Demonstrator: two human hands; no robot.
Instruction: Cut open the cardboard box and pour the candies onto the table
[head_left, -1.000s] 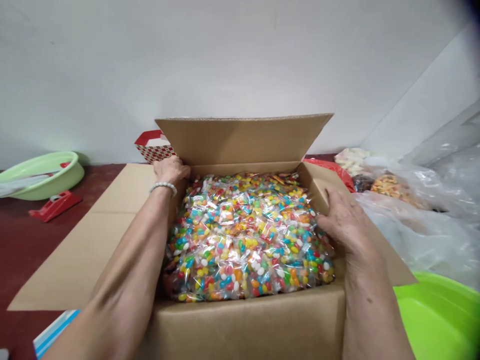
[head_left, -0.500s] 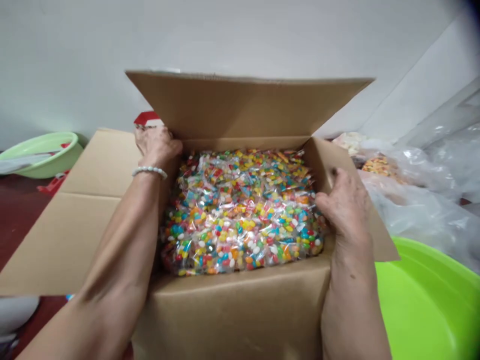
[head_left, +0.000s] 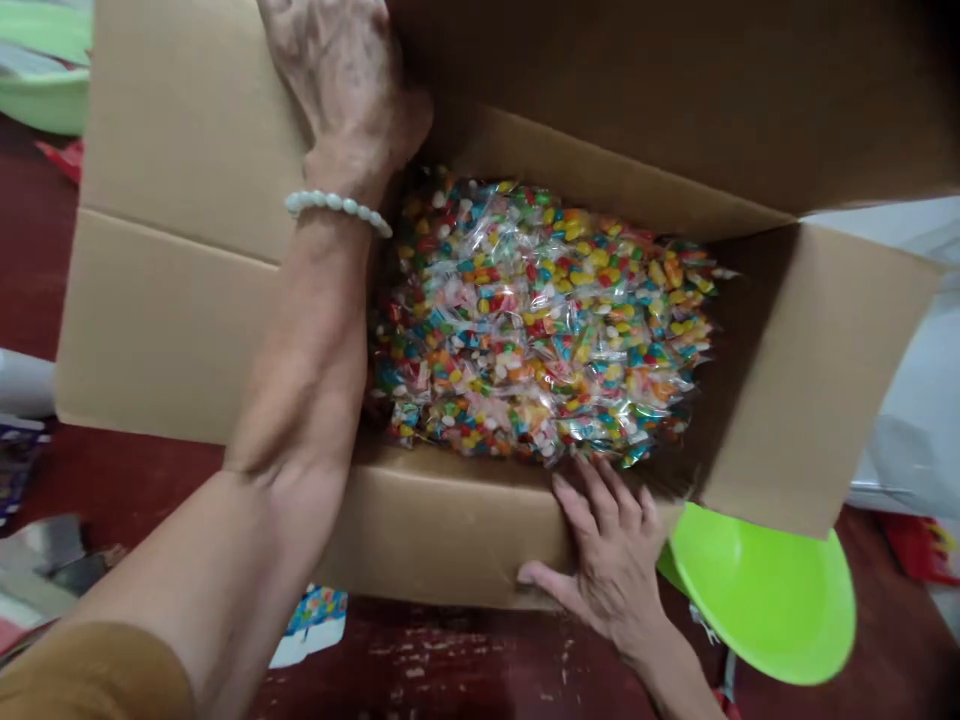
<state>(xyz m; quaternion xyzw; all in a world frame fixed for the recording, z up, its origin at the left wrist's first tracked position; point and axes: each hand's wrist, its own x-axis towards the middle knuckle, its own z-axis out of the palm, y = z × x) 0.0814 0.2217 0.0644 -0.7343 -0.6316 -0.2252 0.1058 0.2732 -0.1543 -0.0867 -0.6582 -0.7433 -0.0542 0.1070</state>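
Cardboard box (head_left: 450,520), tipped and full of candy packets (head_left: 540,320), sits on the dark red counter (head_left: 465,660). Left hand (head_left: 345,90) grips its far-left rim, fingers seemingly curled over the edge; right hand (head_left: 611,560) presses flat, fingers spread, against the near wall beside a green bowl (head_left: 772,600).

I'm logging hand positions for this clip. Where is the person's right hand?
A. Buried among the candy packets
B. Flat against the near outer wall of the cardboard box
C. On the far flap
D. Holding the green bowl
B: the right hand lies with fingers spread on the near wall of the cardboard box, just below the candy packets and beside the green bowl.
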